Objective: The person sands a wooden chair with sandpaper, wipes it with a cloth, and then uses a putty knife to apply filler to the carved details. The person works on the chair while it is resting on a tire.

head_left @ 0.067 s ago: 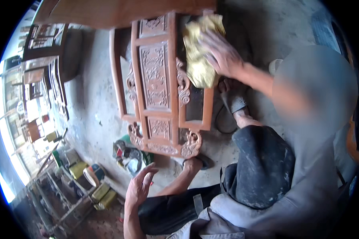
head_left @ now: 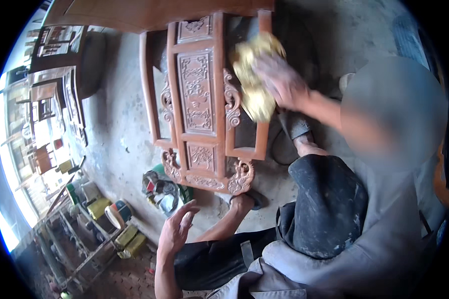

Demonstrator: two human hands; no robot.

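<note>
R hand + yellow cloth slid nearer along carved frame's R edge; grip unclear. L hand uncurled, empty, nr green tub.

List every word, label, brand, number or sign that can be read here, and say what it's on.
None can be read.
Carved wooden panel: raised ornament; I can make out no lettering.
Crumpled yellow material under the right hand: blurred, no legible print.
Litter by the green container: too small to tell.
</note>
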